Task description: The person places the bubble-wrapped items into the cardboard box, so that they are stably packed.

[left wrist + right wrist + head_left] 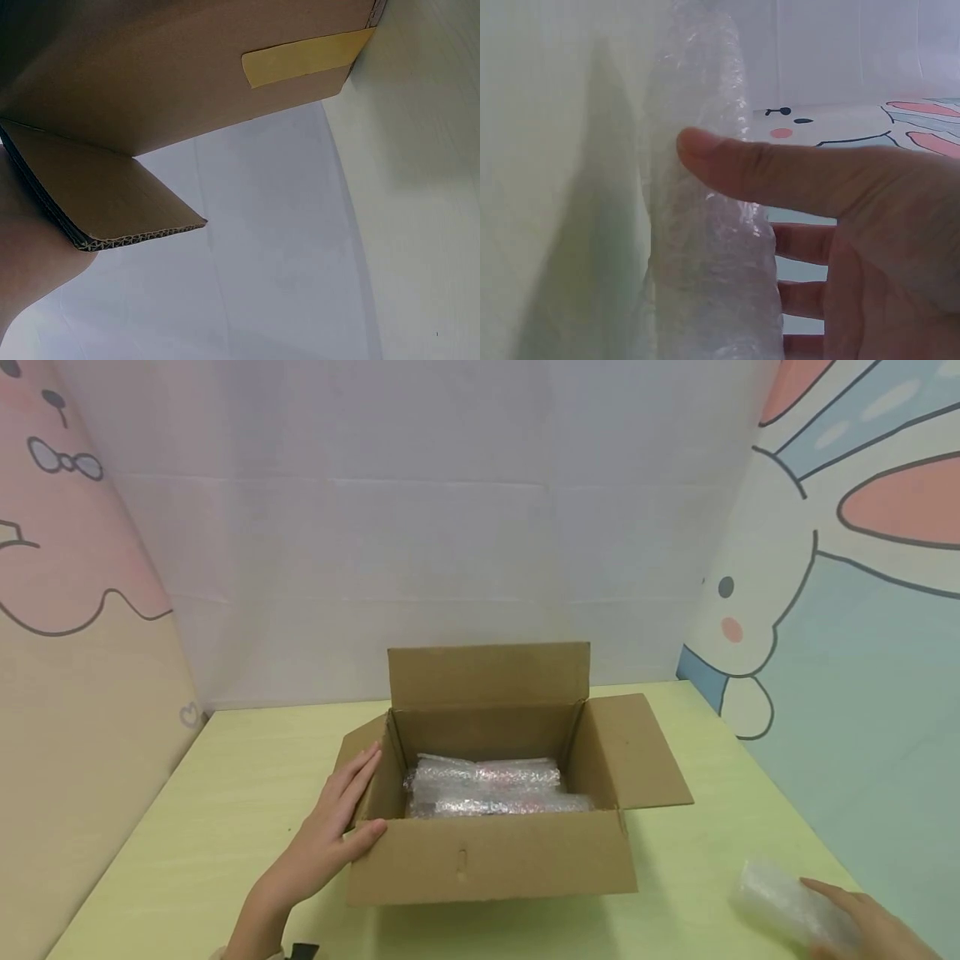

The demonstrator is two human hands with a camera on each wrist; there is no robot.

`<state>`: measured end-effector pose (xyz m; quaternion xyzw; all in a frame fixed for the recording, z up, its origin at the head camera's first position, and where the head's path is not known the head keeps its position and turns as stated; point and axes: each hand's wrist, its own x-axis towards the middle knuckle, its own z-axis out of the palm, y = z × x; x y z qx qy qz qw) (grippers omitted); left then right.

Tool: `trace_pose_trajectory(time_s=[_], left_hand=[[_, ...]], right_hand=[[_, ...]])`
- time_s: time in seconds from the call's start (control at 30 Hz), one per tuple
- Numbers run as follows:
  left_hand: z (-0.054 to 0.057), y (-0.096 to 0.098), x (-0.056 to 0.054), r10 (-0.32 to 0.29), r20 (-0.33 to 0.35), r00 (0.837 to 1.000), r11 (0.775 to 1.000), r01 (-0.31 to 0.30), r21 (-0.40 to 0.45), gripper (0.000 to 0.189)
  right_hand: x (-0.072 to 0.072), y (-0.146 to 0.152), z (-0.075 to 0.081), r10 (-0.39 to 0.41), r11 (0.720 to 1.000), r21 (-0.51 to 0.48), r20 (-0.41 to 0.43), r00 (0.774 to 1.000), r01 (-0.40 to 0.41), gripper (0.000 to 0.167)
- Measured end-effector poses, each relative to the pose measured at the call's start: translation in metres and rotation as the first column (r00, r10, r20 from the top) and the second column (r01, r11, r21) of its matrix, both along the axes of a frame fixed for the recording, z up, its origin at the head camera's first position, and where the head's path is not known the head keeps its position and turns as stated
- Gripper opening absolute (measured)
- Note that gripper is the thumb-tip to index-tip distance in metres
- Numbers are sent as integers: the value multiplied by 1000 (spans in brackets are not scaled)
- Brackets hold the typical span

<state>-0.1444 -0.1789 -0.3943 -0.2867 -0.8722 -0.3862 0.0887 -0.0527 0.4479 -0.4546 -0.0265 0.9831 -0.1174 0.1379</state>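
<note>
An open cardboard box stands mid-table with its flaps spread. Inside lie several bubble-wrapped packages, with faint pink showing through. My left hand rests at the box's left front corner, fingers straight along the left side and thumb on the front flap. In the left wrist view, a cardboard flap overlaps part of the hand. At the table's right, my right hand grips a bubble-wrapped bundle. The right wrist view shows the thumb across this clear bundle and the other fingers behind it.
The pale yellow table meets a white sheet at the back. Printed cartoon panels flank it, with a rabbit on the right. The box's right flap sticks out sideways. Yellow tape marks the box's outer wall.
</note>
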Motion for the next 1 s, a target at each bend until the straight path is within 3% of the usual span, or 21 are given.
trace_pose_trajectory(time_s=[0.13, 0.27, 0.33, 0.4, 0.5, 0.53, 0.7, 0.83, 0.87, 1.0], left_hand=[[1, 0, 0, 2, -5, 1000, 1000, -2, 0, 77], [1, 0, 0, 2, -6, 1000, 1000, -2, -1, 77], [1, 1, 0, 2, -7, 1000, 1000, -2, 0, 77], [1, 1, 0, 3, -6, 1000, 1000, -3, 2, 77], [1, 1, 0, 4, -7, 1000, 1000, -4, 4, 77], [1, 1, 0, 4, -6, 1000, 1000, -3, 5, 77], [2, 1, 0, 3, -4, 1000, 1000, -3, 8, 77], [2, 1, 0, 9, -5, 1000, 1000, -9, 6, 77], [2, 1, 0, 10, -6, 1000, 1000, -10, 6, 77], [1, 0, 0, 12, -6, 1000, 1000, -12, 4, 77]], right_hand=[[-9, -10, 27, -15, 1000, 23, -96, 995, 17, 71], [-17, -21, 61, -47, 998, 35, -303, 952, 60, 78], [-22, -29, 79, -52, 997, 36, -427, 903, 74, 81], [-27, -36, 96, -32, 998, 20, -544, 839, 51, 82], [-36, -51, 123, 11, 1000, 10, -673, 739, -5, 82], [-39, -57, 133, 27, 999, 7, -689, 724, -31, 82], [-56, -92, 181, 130, 991, 72, -704, 699, -112, 79], [-66, -119, 209, 231, 973, 156, -720, 655, -172, 78], [-69, -126, 215, 249, 968, 163, -715, 654, -191, 77], [-79, -154, 234, 302, 952, 175, -651, 697, -249, 75]])
